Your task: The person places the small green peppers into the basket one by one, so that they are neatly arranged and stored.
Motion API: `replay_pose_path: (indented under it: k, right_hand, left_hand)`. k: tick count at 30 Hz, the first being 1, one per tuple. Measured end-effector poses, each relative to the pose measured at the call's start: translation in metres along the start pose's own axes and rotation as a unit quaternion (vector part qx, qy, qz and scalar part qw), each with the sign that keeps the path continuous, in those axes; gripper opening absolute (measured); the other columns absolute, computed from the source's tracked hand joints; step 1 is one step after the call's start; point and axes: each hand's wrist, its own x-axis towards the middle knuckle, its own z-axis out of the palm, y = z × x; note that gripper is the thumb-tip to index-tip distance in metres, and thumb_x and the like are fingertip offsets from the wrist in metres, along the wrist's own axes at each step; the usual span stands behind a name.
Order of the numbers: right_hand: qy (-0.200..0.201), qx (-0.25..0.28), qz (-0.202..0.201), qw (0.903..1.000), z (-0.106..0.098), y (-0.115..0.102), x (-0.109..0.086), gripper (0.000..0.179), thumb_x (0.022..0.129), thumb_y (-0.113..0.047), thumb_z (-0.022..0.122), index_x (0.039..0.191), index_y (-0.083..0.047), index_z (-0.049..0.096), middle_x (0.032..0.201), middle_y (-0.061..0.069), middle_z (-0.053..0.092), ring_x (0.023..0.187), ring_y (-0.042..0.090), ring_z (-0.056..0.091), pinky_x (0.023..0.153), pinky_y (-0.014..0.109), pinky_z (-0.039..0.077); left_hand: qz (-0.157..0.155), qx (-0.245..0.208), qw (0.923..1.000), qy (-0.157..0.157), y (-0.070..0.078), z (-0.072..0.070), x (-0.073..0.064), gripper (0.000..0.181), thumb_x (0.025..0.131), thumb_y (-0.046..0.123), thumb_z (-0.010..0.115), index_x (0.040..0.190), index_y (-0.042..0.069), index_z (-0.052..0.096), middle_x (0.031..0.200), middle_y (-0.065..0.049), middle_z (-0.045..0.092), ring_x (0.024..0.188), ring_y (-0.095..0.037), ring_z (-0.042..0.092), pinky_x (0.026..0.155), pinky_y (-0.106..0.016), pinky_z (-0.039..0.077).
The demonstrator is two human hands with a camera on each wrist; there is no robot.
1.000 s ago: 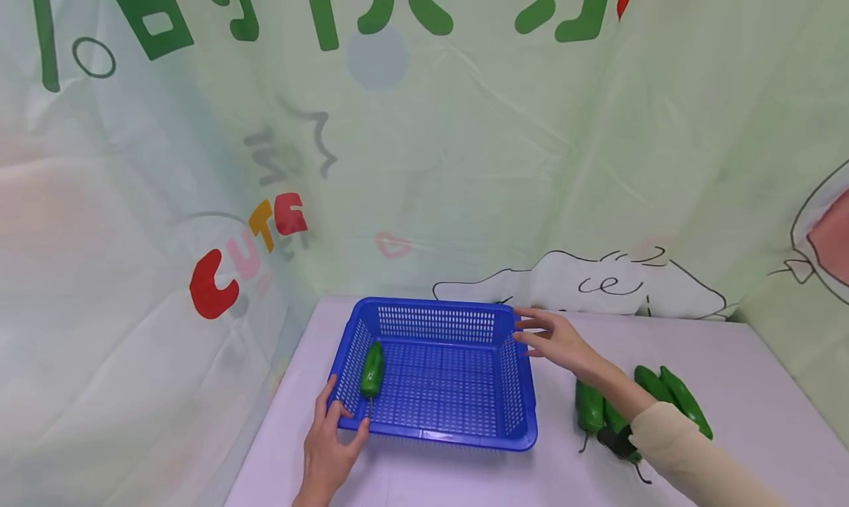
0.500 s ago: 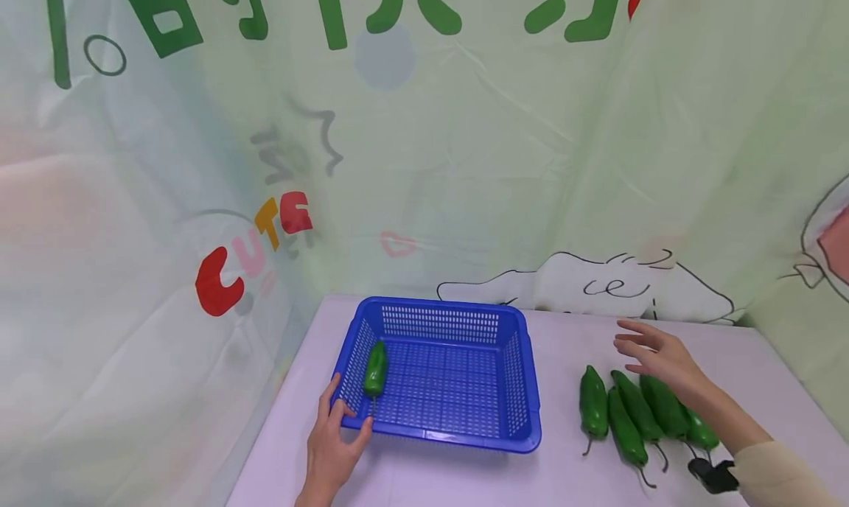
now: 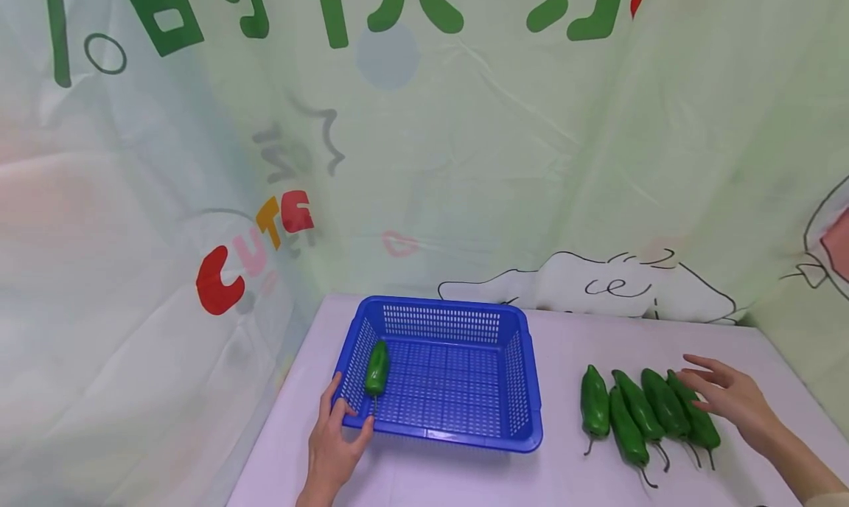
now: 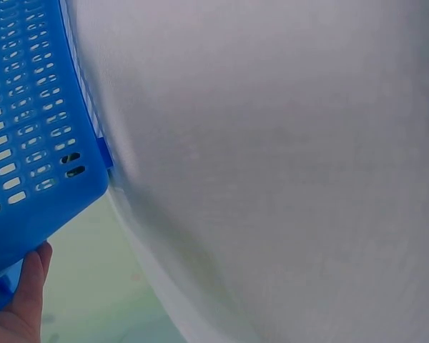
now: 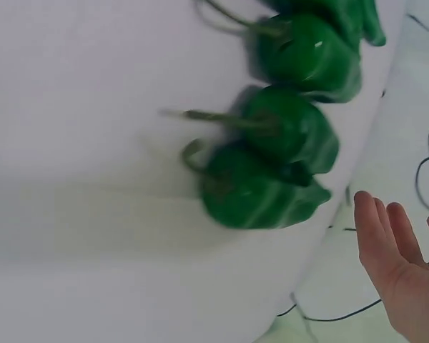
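Note:
The blue plastic basket (image 3: 458,439) stands on the table, one green pepper (image 3: 377,368) lying along its left side. At its front left corner, my left hand (image 3: 332,444) holds the rim; part of that hand (image 4: 25,300) shows below the basket wall (image 4: 36,207) in the left wrist view. Several green peppers (image 3: 595,404) lie side by side right of the basket, stems toward me. My right hand (image 3: 732,400) hovers by the rightmost pepper (image 3: 699,418), fingers spread and holding nothing. In the right wrist view, this hand (image 5: 404,279) is apart from the peppers (image 5: 261,189).
A pale cloth covers the table (image 3: 564,477). Printed fabric (image 3: 464,161) hangs behind it and along the left side (image 3: 133,308). Table surface shows between the basket and the pepper row.
My right hand has left the basket's right rim and moved right, past the row, to the rightmost pepper. The left hand stays at the basket corner; the camera view shifts slightly.

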Motion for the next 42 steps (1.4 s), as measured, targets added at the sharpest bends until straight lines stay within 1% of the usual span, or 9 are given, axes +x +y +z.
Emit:
replay_pose_path:
  k: [4, 8, 11, 13, 17, 20, 26, 29, 42]
  right_hand:
    - [0.005, -0.017, 0.027, 0.9995, -0.005, 0.014, 0.001, 0.072, 0.095, -0.042, 0.049, 0.138, 0.011, 0.027, 0.118, 0.033, 0.055, 0.078, -0.007, 0.057, 0.07, 0.031, 0.053]
    - [0.022, -0.042, 0.071, 0.9964, -0.006, 0.027, 0.004, 0.076, 0.094, -0.045, 0.046, 0.137, 0.015, 0.026, 0.128, 0.042, 0.039, 0.089, 0.026, 0.063, 0.07, 0.036, 0.053]
    - [0.029, -0.032, 0.108, 0.9932, -0.005, 0.038, 0.004, 0.079, 0.093, -0.047, 0.046, 0.137, 0.014, 0.025, 0.132, 0.044, 0.031, 0.102, 0.047, 0.053, 0.072, 0.04, 0.052]
    - [0.026, -0.019, 0.124, 0.9918, -0.005, 0.046, 0.005, 0.082, 0.092, -0.049, 0.047, 0.138, 0.014, 0.024, 0.133, 0.044, 0.029, 0.103, 0.047, 0.052, 0.074, 0.042, 0.052]
    - [0.029, -0.007, 0.128, 0.9913, -0.004, 0.058, 0.006, 0.081, 0.091, -0.049, 0.049, 0.137, 0.014, 0.026, 0.13, 0.043, 0.034, 0.086, 0.024, 0.061, 0.072, 0.039, 0.053]
    - [0.022, 0.002, 0.129, 0.9914, -0.004, 0.064, 0.006, 0.081, 0.091, -0.048, 0.05, 0.136, 0.014, 0.026, 0.128, 0.043, 0.037, 0.084, 0.018, 0.061, 0.072, 0.039, 0.053]
    - [-0.005, 0.015, 0.145, 0.9893, 0.002, 0.067, 0.003, 0.083, 0.09, -0.05, 0.053, 0.137, 0.013, 0.026, 0.128, 0.043, 0.039, 0.102, 0.045, 0.054, 0.075, 0.045, 0.051]
    - [-0.007, 0.02, 0.151, 0.9882, 0.005, 0.065, 0.003, 0.084, 0.089, -0.049, 0.055, 0.137, 0.013, 0.026, 0.124, 0.041, 0.044, 0.107, 0.05, 0.049, 0.075, 0.046, 0.051]
    - [-0.006, 0.029, 0.154, 0.9876, 0.007, 0.088, 0.01, 0.092, 0.073, -0.032, 0.078, 0.136, 0.013, 0.028, 0.12, 0.041, 0.047, 0.091, 0.038, 0.061, 0.071, 0.044, 0.051]
  left_hand:
    - [-0.004, 0.0, 1.0, -0.001, 0.001, -0.001, 0.001, 0.032, 0.073, 0.029, 0.076, 0.08, 0.016, 0.048, 0.147, -0.006, 0.037, 0.101, -0.028, 0.058, 0.048, -0.02, 0.037]
    - [-0.003, 0.002, 1.0, 0.001, 0.001, -0.001, 0.001, 0.032, 0.073, 0.029, 0.076, 0.08, 0.016, 0.048, 0.147, -0.006, 0.037, 0.101, -0.028, 0.058, 0.048, -0.02, 0.037]
    - [-0.001, 0.004, 1.0, 0.002, 0.001, 0.0, 0.001, 0.032, 0.072, 0.029, 0.076, 0.08, 0.017, 0.048, 0.147, -0.006, 0.037, 0.1, -0.027, 0.059, 0.049, -0.02, 0.037]
    - [0.0, 0.003, 1.0, 0.002, 0.001, 0.0, 0.001, 0.032, 0.072, 0.029, 0.076, 0.08, 0.017, 0.048, 0.147, -0.005, 0.037, 0.097, -0.026, 0.059, 0.049, -0.02, 0.037]
    - [-0.001, 0.004, 1.0, 0.003, 0.002, 0.001, 0.001, 0.032, 0.072, 0.029, 0.077, 0.08, 0.017, 0.048, 0.147, -0.005, 0.037, 0.095, -0.025, 0.059, 0.049, -0.02, 0.037]
    - [-0.002, 0.005, 1.0, 0.002, 0.002, 0.001, 0.001, 0.032, 0.072, 0.029, 0.077, 0.08, 0.017, 0.048, 0.147, -0.004, 0.037, 0.094, -0.024, 0.059, 0.049, -0.02, 0.037]
    - [0.003, 0.004, 1.0, 0.005, 0.003, 0.0, 0.002, 0.032, 0.072, 0.029, 0.077, 0.08, 0.017, 0.049, 0.146, -0.007, 0.038, 0.095, -0.025, 0.059, 0.05, -0.02, 0.038]
    - [0.007, 0.003, 0.9999, 0.008, 0.003, 0.0, 0.002, 0.032, 0.071, 0.028, 0.077, 0.08, 0.017, 0.049, 0.146, -0.008, 0.038, 0.096, -0.026, 0.06, 0.05, -0.02, 0.039]
    - [0.003, 0.007, 1.0, 0.003, 0.002, 0.0, 0.001, 0.032, 0.072, 0.029, 0.076, 0.081, 0.017, 0.048, 0.147, -0.006, 0.037, 0.101, -0.027, 0.058, 0.049, -0.02, 0.038]
